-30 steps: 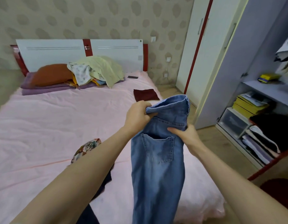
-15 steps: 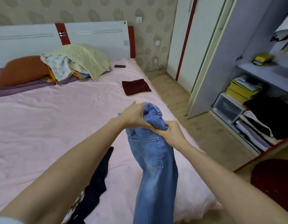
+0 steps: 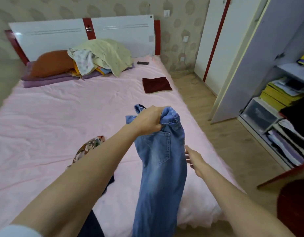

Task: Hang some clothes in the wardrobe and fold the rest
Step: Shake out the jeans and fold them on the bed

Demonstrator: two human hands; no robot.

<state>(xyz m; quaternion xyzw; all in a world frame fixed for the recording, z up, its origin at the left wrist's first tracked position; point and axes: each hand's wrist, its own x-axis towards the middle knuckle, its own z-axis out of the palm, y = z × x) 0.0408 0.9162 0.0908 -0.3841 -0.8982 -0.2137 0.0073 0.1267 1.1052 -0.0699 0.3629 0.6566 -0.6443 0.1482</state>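
Note:
Blue jeans hang over the pink bed, bunched at the waistband in the grip of my left hand. My right hand is off the denim, fingers spread, just right of the hanging leg. A folded dark red garment lies near the bed's right edge. A heap of clothes sits at the headboard. A floral garment and a dark navy one lie under my left arm. The wardrobe stands open at the right.
Wardrobe shelves hold yellow books, a clear drawer and stacked folded clothes. An orange pillow and a phone lie near the headboard. A dark red stool stands at the lower right on the wooden floor.
My right hand has let go of the jeans' waistband and dropped lower beside the leg. My left hand now holds the gathered waistband alone.

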